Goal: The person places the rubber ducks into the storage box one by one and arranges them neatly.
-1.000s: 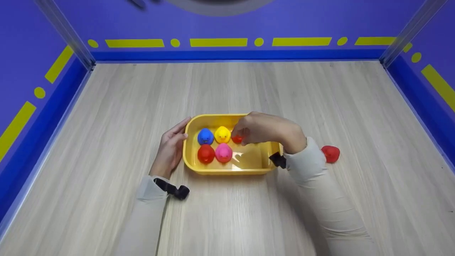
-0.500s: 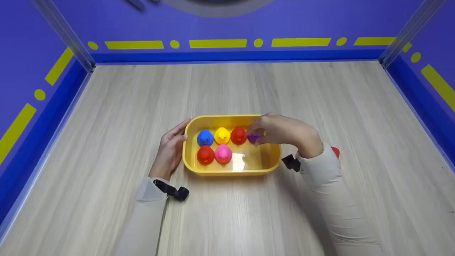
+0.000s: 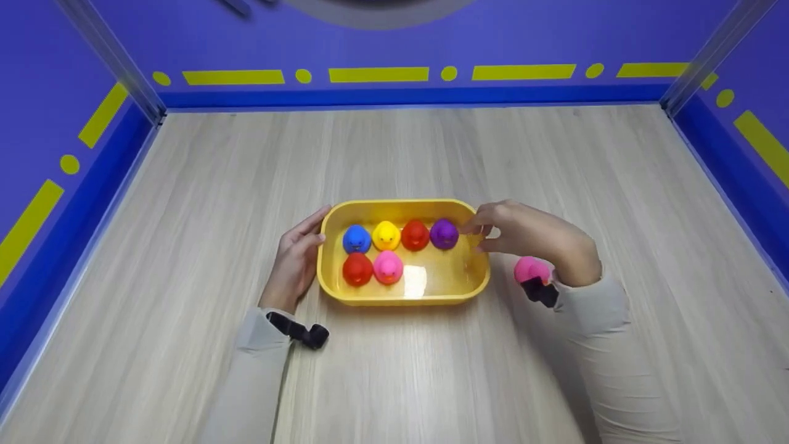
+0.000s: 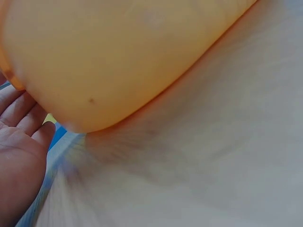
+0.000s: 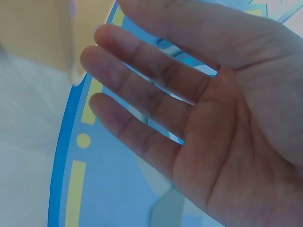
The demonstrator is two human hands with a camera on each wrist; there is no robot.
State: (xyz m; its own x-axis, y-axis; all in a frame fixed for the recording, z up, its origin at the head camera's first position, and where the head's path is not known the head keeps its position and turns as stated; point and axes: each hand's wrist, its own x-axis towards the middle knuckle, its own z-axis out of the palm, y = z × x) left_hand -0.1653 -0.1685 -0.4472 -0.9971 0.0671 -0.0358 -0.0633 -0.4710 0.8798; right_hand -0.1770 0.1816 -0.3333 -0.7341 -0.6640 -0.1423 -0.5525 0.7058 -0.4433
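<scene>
The left hand (image 3: 292, 265) rests its fairly straight fingers against the yellow tray (image 3: 404, 300) of six ducks (image 3: 386, 235) on the bench (image 3: 394, 376). The right hand (image 3: 524, 229), fingers parted and holding nothing, hovers at the right rim; its black wrist camera (image 3: 540, 292) partly hides a pink duck (image 3: 530, 267) outside.

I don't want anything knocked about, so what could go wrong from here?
The right hand overlaps the right end of the tray in the head view and might nudge it, jostling the purple duck. That arm's wristband might bump the pink duck outside the tray, since they appear close together.
</scene>
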